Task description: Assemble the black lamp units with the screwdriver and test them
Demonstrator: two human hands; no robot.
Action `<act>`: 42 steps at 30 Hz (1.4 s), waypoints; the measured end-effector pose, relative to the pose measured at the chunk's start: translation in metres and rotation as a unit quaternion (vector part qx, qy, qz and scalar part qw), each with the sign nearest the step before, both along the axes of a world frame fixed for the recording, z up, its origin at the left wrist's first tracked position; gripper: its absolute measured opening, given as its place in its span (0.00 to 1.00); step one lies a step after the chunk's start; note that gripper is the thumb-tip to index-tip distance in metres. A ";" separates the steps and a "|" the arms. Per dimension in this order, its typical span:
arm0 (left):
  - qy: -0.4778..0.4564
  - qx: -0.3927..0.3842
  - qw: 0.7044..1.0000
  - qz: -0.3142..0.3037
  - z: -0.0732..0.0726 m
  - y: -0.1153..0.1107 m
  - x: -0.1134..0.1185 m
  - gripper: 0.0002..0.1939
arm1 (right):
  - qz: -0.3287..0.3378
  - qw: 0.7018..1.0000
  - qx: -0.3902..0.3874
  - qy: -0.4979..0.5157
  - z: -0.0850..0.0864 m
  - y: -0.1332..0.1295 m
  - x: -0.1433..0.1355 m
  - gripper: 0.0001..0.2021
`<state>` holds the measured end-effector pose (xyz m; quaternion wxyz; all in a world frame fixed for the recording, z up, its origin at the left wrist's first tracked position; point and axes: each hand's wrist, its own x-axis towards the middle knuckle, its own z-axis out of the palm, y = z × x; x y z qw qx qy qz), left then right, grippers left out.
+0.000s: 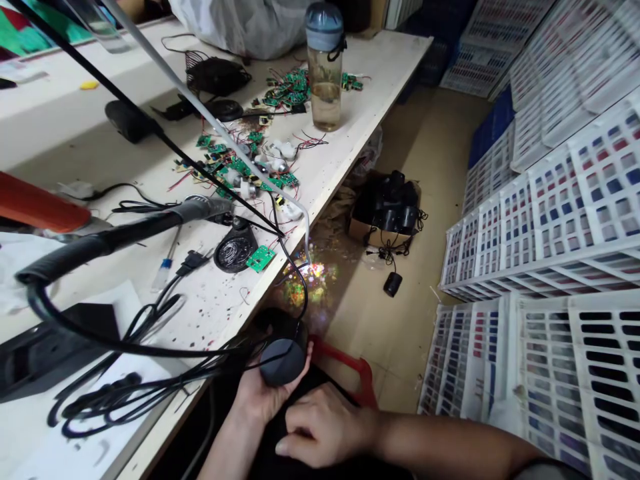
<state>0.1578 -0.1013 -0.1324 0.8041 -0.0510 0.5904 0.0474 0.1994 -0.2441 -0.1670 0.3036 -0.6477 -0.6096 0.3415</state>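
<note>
My left hand (263, 393) is wrapped round a black cylindrical projector lamp (284, 360), with its flat round end towards me. A black cable runs up from the lamp past the table edge. Spots of coloured light (313, 280) fall on the floor beyond it. Close by on the right, over my dark-clothed lap, my right hand (325, 427) is curled into a loose fist, and no object shows in it. On the table near the lamp lie a green circuit board (261, 259) and a round black dish-like part (236, 250).
Circuit boards with wires (240, 163) cover part of the table (370, 87), beside a water bottle (327, 87). Coiled black cables (115, 393) lie at the near left. A carton of black lamps (393, 207) stands on the floor. White crates (540, 200) line the right.
</note>
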 end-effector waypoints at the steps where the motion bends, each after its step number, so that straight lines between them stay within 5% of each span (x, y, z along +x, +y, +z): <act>1: 0.003 0.003 1.000 -0.002 0.001 0.000 0.000 0.26 | -0.001 1.000 0.000 -0.002 0.001 0.000 0.000 0.15; 42: -0.021 0.036 0.999 -0.019 0.004 -0.007 -0.011 0.18 | -0.003 0.999 -0.016 -0.046 0.004 -0.002 -0.005 0.15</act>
